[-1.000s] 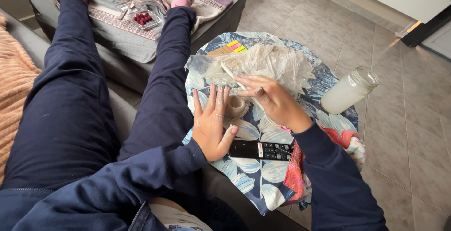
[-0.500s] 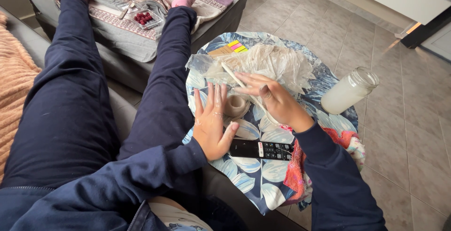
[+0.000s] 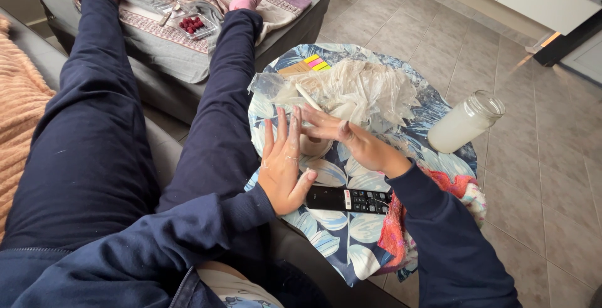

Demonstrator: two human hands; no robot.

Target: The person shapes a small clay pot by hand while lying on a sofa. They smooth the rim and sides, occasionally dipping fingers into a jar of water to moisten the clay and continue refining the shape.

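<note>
My left hand (image 3: 285, 165) lies flat, palm down with fingers spread, on a small table covered with a blue floral cloth (image 3: 332, 245). My right hand (image 3: 351, 140) reaches across from the right, and its stretched fingers touch the left hand's fingertips. Under both sets of fingers sits a small round beige container (image 3: 315, 147), partly hidden. No object shows in either hand. A black remote control (image 3: 348, 199) lies just below the left thumb. Behind the hands is a crumpled clear plastic bag (image 3: 360, 92) with a thin white stick (image 3: 307, 97) on it.
A glass jar of white liquid (image 3: 465, 123) stands at the table's right edge, and coloured sticky notes (image 3: 316, 63) lie at its far side. A red-pink cloth (image 3: 411, 220) hangs under my right sleeve. My outstretched legs rest on a grey-covered coffee table (image 3: 188, 57) holding a tub of red berries (image 3: 193, 26).
My right hand's fingers have uncurled from over the small container and stretched left to the left hand's fingertips. The left hand has stayed flat in place.
</note>
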